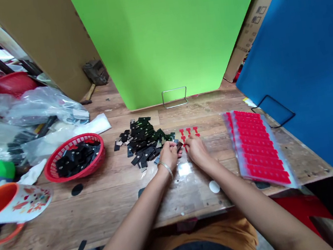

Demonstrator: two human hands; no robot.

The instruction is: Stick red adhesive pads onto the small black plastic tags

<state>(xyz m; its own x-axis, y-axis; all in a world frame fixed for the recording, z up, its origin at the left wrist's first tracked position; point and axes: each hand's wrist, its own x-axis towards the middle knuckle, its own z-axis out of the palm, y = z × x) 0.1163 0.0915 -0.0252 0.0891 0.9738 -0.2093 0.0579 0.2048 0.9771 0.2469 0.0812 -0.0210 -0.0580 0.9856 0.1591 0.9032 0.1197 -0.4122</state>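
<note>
My left hand [169, 154], with a thin bangle on the wrist, is closed at the near edge of a pile of small black flat parts [142, 141]. It pinches what looks like one black part. My right hand [195, 148] sits beside it, fingers pinched on a small red piece next to a short row of red T-shaped pieces [189, 131]. Both hands rest over a clear plastic sheet [187, 180] on the wooden table [104, 209].
A red basket [74, 157] of black parts stands left of the pile. Stacked sheets of red pieces [259, 146] lie to the right. An orange-and-white mug [9, 205], plastic bags [26, 108], and green [169, 37] and blue [307, 62] boards surround the work area.
</note>
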